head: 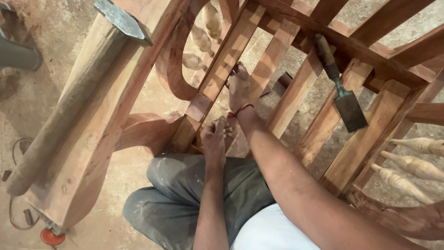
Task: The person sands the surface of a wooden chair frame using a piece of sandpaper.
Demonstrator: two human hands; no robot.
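The wooden chair frame lies tipped over on the dusty floor, and everything else sits around it. The right hand reaches down between 2 of the frame's slats, its fingers curled against the edge of the left slat; whether they pinch anything small there cannot be told, since the fingertips are hidden behind the wood. A red thread band circles that wrist. The left hand rests lower, near the foot of the same slat, fingers bent down and loosely together with nothing seen in them; it lies just below the right hand and close to the person's grey-trousered knee. So the slat stands touching the right hand's fingers and just beside the left hand. A chisel with a dark wooden handle lies across the slats to the right of both hands, well apart from them. A hammer with a long wooden handle rests on the frame's broad arm at the left. Turned spindles show at the frame's right edge.
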